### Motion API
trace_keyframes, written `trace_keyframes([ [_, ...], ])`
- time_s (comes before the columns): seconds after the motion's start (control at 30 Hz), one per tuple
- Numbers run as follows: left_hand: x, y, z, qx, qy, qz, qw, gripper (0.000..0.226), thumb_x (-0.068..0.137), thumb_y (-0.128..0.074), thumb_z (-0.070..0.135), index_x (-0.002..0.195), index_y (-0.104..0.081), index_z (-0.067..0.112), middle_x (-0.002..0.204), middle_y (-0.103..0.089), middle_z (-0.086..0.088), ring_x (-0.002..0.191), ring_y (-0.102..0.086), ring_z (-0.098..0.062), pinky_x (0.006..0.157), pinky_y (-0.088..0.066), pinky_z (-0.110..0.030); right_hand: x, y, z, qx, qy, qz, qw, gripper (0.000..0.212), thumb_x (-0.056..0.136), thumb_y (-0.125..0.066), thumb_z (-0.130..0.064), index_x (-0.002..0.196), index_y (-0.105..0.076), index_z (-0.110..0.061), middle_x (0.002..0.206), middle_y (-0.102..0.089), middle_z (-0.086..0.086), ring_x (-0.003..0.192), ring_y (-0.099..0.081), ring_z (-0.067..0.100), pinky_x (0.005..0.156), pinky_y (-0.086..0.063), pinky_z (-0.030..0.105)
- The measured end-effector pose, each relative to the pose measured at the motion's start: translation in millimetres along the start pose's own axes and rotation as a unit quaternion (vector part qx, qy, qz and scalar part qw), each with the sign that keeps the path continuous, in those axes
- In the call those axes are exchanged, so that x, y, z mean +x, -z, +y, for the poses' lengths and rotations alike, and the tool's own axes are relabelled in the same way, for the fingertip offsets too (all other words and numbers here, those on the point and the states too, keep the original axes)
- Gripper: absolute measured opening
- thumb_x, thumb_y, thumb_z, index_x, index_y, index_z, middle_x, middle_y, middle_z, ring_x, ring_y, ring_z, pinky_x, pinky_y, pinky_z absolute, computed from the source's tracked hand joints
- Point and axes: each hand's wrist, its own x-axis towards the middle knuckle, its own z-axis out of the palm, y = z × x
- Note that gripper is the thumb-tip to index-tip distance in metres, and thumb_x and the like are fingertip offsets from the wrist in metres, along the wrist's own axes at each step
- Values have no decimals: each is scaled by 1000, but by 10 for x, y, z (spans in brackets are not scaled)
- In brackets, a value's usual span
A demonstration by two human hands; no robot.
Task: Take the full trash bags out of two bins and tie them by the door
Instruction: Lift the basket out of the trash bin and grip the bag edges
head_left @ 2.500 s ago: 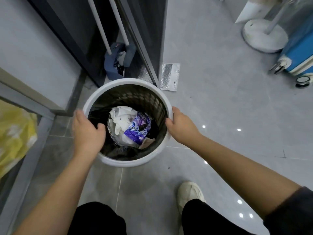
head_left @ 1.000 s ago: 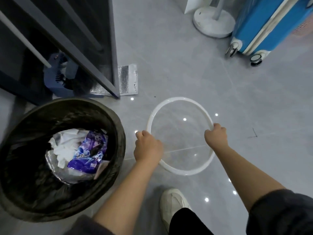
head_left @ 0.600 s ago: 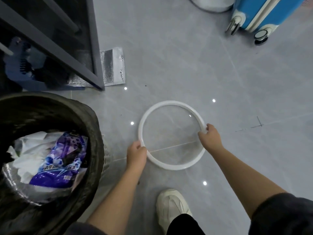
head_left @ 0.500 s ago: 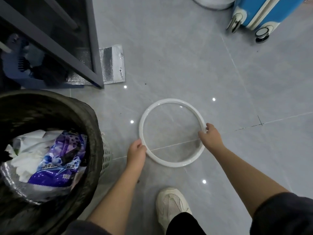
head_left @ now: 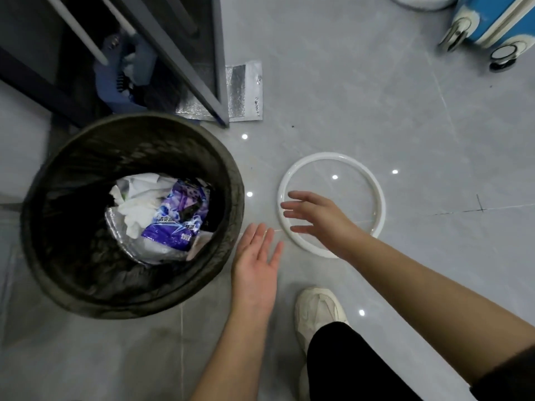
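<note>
A round bin stands on the floor at the left, its rim (head_left: pixel 231 180) wrapped in a black trash bag (head_left: pixel 75 273). Inside lie white paper and a purple wrapper (head_left: pixel 176 215). The bin's white rim ring (head_left: pixel 379 198) lies flat on the tiles to the right. My left hand (head_left: pixel 256 261) hovers open, palm up, just right of the bin. My right hand (head_left: pixel 315 218) is open over the ring's left side, fingers spread and pointing toward the bin. Neither hand holds anything.
A dark metal frame (head_left: pixel 199 68) with a blue brush (head_left: pixel 127 68) behind it stands at the back left. A silver foil pouch (head_left: pixel 244 91) lies by it. A blue suitcase (head_left: pixel 492 27) is at the top right. My white shoe (head_left: pixel 318 311) is below the ring.
Both hands lifted the white ring off the bin and set it on the floor at the right. They have now let go of it and swung left toward the bin.
</note>
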Motion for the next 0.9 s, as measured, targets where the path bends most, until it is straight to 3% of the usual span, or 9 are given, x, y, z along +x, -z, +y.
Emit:
trace_keyframes([
  [0.17, -279, 68, 95, -120, -13, 35, 992, 21, 93, -45, 9, 102, -64, 13, 105, -72, -4, 108, -62, -19, 88, -48, -38, 39, -479, -59, 86, -51, -93, 991, 34, 91, -55, -14, 126, -54, -12, 119, -66, 7, 110, -63, 21, 91, -53, 40],
  [0.27, -364, 164, 181, -140, -38, 55, 988, 20, 93, -45, 12, 100, -64, 12, 91, -72, -1, 103, -63, -18, 83, -48, -36, 70, -657, -20, 112, -73, -121, 984, 34, 94, -52, -20, 126, -55, -8, 105, -66, 4, 95, -66, 18, 82, -53, 35],
  [0.37, -425, 227, 221, -137, -51, 67, 987, 20, 94, -45, 16, 103, -63, 12, 91, -69, 0, 100, -62, -17, 80, -48, -34, 73, -769, 33, 111, -80, -139, 981, 17, 94, -52, -23, 102, -65, -18, 85, -67, -4, 77, -66, 10, 75, -51, 28],
  [0.47, -451, 267, 225, -126, -67, 81, 987, 18, 94, -47, 19, 107, -59, 15, 87, -67, 2, 94, -62, -14, 77, -49, -31, 66, -843, 79, 117, -79, -139, 980, 14, 94, -54, -22, 84, -63, -23, 77, -66, -5, 69, -63, 8, 70, -50, 26],
  [0.6, -480, 313, 265, -115, -83, 94, 985, 13, 94, -47, 17, 101, -58, 16, 85, -63, 3, 86, -61, -12, 76, -48, -29, 50, -915, 98, 119, -70, -112, 984, 11, 93, -55, -17, 83, -57, -22, 77, -62, -2, 68, -59, 10, 68, -48, 26],
  [0.73, -551, 365, 332, -176, -79, 91, 977, 20, 88, -42, 19, 88, -61, 14, 85, -64, -2, 87, -60, -18, 77, -47, -33, 15, -927, 82, 157, -81, -109, 978, 6, 90, -53, -17, 92, -58, -18, 81, -62, 1, 70, -60, 12, 73, -52, 28],
  [0.83, -627, 392, 392, -216, -95, 68, 969, 16, 70, -50, 25, 79, -60, 16, 84, -65, -3, 83, -60, -20, 77, -47, -36, -27, -915, 104, 196, -88, -116, 970, 15, 89, -55, -20, 103, -54, -17, 82, -63, 1, 70, -62, 13, 76, -53, 30],
  [0.9, -657, 395, 411, -215, -97, 67, 969, 14, 75, -49, 23, 75, -62, 17, 80, -65, -1, 78, -59, -18, 74, -46, -33, -61, -921, 124, 209, -80, -120, 967, 15, 89, -57, -19, 103, -55, -17, 82, -63, 0, 70, -63, 13, 76, -54, 29],
])
